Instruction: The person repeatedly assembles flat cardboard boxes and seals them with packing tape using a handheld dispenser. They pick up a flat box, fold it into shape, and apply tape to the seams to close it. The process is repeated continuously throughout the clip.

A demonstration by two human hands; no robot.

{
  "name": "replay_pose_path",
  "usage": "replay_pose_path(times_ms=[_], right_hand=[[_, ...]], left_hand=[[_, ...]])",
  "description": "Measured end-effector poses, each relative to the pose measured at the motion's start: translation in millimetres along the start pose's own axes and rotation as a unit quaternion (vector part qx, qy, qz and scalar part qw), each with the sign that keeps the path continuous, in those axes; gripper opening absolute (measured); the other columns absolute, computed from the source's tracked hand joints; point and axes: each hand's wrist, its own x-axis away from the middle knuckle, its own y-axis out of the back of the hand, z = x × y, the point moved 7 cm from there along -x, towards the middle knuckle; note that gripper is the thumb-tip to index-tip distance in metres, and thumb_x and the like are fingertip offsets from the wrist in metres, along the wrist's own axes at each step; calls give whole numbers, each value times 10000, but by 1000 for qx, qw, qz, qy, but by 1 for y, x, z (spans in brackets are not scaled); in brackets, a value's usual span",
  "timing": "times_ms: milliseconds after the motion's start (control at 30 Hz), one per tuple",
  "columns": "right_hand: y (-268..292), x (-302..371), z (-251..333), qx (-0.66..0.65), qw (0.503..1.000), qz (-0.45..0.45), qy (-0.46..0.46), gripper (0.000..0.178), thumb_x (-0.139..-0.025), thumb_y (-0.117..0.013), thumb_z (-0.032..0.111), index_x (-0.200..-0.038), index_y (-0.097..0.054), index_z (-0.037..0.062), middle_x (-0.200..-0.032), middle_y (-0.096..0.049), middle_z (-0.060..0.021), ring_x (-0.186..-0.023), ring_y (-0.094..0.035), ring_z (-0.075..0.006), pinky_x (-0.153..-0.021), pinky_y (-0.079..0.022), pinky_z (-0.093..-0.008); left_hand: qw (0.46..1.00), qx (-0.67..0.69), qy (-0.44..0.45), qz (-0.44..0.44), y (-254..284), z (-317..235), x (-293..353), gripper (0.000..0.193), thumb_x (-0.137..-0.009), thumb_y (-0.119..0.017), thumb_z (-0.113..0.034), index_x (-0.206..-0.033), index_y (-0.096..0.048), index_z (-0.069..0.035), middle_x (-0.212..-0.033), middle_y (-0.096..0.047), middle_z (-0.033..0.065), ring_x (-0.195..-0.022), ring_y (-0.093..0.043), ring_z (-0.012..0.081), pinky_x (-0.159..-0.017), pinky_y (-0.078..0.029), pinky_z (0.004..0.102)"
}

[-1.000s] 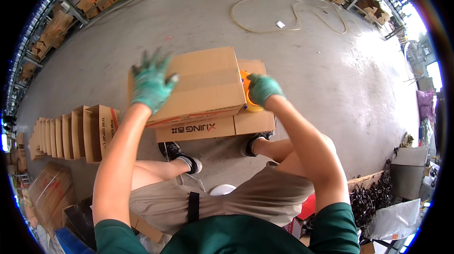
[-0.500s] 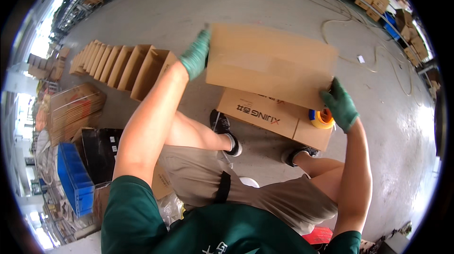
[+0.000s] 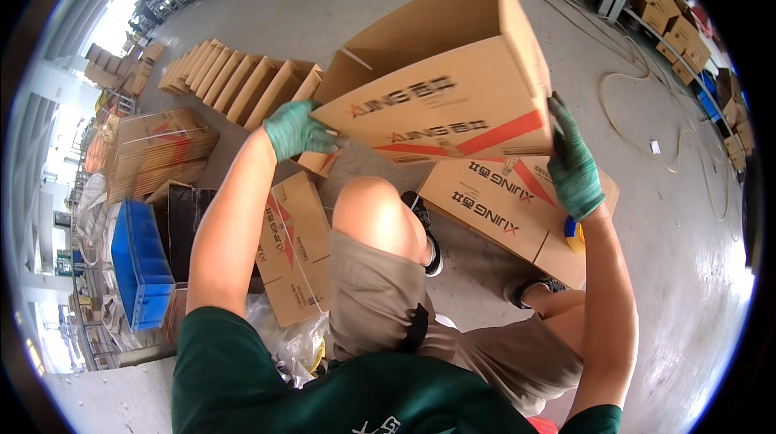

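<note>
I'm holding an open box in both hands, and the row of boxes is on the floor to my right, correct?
Wrong side: the head view shows the row of boxes on your left. Your left hand and right hand hold the open box.

My green-gloved left fingers point(image 3: 325, 141) curl inward, my right fingers point(image 3: 567, 123) point upward, and my bare forearms point(image 3: 230, 216) spread wide.

The grey floor point(image 3: 679, 288) bears lined-up cartons point(image 3: 260, 93) and a white scrap point(image 3: 655, 146).
</note>
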Motion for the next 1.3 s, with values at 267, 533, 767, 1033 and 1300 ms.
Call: replay_pose_path(times_ms=[267,533,767,1033,1300], right_hand=[[-3,17,-27,-26,990,40,-132,631,-903,-415,-120,-1507,-422,63,-1518,-483,-111,-1382,-487,-232,-1132,-406,-353],[-3,63,-62,139,959,97,-227,402,-926,-550,5,-1316,-629,58,-1097,-696,-77,-936,-622,-162,-899,-497,-300],[-22,73,-54,164,935,170,-265,375,-907,-575,17,-1269,-650,79,-1053,-683,-100,-865,-614,-230,-875,-498,-314],[-22,76,-50,207,933,189,-225,351,-906,-599,44,-1251,-652,81,-1109,-688,-174,-1007,-647,-369,-917,-503,-394],[62,93,-43,476,821,89,-303,426,-905,-672,237,-1307,-601,115,-1183,-649,-178,-1065,-647,-369,-888,-530,-454]], left_hand=[[948,166,56,-266,89,206,-21,440,-1011,-474,-324,-1230,-616,31,-1093,-707,229,-906,-730,381,-832,-626,486],[871,371,31,-320,63,347,-109,398,-1024,-498,-335,-1348,-551,-109,-1240,-645,167,-895,-692,273,-745,-597,418],[888,-190,-273,-316,59,305,-85,659,-922,-664,-136,-1520,-390,-92,-1569,-351,208,-1102,-626,303,-926,-527,324],[959,154,-42,-233,97,375,-176,664,-904,-673,-142,-1513,-414,-83,-1515,-477,190,-1150,-624,241,-982,-496,325],[788,-523,-284,-156,47,192,-129,470,-1008,-575,-241,-1456,-513,-113,-1094,-738,86,-1047,-650,236,-965,-483,354]])
